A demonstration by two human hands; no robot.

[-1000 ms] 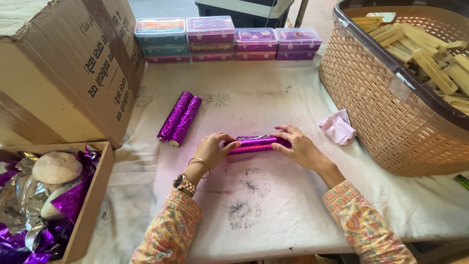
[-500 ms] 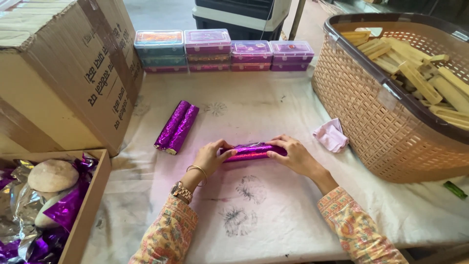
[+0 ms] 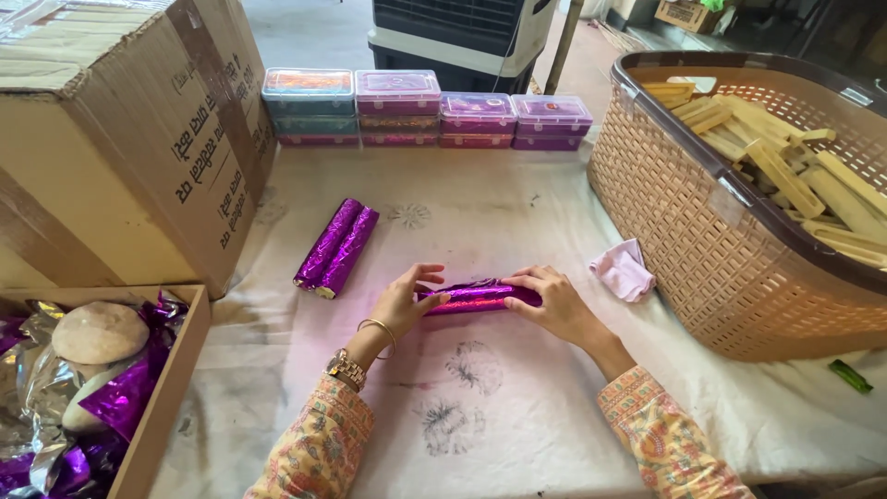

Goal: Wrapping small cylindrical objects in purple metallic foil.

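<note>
Head view, one moment. Both hands rest on a purple foil roll (image 3: 480, 296) that lies flat on the white cloth (image 3: 517, 407) covering the table.

Left hand (image 3: 407, 300): at the roll's left end, thumb and fingers curled round that end, grasping it. Bangle and wristwatch on this wrist; patterned sleeve below.

Right hand (image 3: 554, 303): at the roll's right end, fingers laid over the top and bent down around it, grasping it. The roll spans the gap between the two hands, lengthwise left to right, touching the cloth.

About the hands:
- Two wrapped purple rolls (image 3: 336, 248), side by side and touching, lie up and to the left of the left hand, near but apart from it.
- Pink cloth scrap (image 3: 624, 270) just up and right of the right hand, not touching it.
- Woven plastic basket (image 3: 665, 203) further right of the right hand, filled with pale wooden sticks (image 3: 785, 157).
- Large cardboard box (image 3: 120, 139) far left of the left hand.
- Open low carton (image 3: 171, 388) down-left of the left hand, holding loose purple and silver foil (image 3: 111, 397).
- Row of small clear-lidded boxes (image 3: 420, 109) well beyond both hands, along the far edge.
- Small green thing (image 3: 848, 375) far right of the right hand; kind cannot be told.
</note>
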